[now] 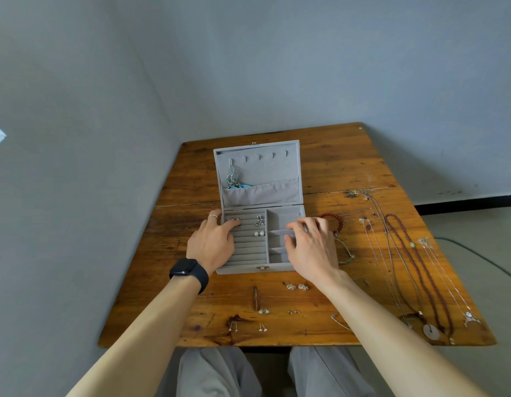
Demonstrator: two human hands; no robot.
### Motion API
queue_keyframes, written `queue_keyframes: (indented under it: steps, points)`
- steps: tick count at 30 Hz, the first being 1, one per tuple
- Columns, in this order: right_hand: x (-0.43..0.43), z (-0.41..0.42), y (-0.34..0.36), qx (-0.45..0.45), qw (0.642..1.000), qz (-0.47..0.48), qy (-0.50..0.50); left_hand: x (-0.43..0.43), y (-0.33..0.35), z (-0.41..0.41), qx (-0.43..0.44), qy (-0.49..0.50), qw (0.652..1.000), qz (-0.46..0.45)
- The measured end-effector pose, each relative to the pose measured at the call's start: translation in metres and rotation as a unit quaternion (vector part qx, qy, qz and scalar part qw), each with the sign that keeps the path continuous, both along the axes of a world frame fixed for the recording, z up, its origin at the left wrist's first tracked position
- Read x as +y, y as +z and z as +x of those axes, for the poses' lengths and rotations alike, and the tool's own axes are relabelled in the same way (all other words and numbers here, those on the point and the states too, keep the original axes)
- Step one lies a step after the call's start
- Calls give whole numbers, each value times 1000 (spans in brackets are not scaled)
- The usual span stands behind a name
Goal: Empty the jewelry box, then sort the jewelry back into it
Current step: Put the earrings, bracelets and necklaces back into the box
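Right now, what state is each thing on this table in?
Jewelry box, lid open upright.
Pearl earrings, seated in ring rolls.
Turquoise earring, hanging from lid hook.
Necklaces, laid out on table.
Left hand, resting on ring rolls.
Right hand, over compartments, grip unclear.

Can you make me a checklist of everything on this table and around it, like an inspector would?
Surface: wooden table, worn and stained.
Job's things: jewelry box open; pearl earrings in its ring rolls; necklaces and small earrings on the table.
Clutter: nothing seen.
Hands: left hand on the ring rolls, right hand over the compartments; grips unclear.
Cables: one cable on the floor.
Surroundings: grey walls.
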State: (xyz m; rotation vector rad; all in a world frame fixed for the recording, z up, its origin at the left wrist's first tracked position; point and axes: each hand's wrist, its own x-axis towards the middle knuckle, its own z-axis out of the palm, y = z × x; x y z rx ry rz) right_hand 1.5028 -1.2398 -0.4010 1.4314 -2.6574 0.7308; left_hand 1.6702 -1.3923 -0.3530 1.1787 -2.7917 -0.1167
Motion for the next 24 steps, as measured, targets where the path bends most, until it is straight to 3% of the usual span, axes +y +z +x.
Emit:
queue_keyframes:
  steps: [12, 18, 24]
  points:
    - [0, 1, -1, 5, 1000, -7, -4, -2, -3, 2, -15, -9, 1000, -11]
    - [-1, 1, -2, 4, 1000, -4, -4, -5, -1, 1, 10, 0, 999, 42]
    - [-1, 1, -2, 7, 1000, 0, -3, -8, -1, 9, -2, -13, 999, 41]
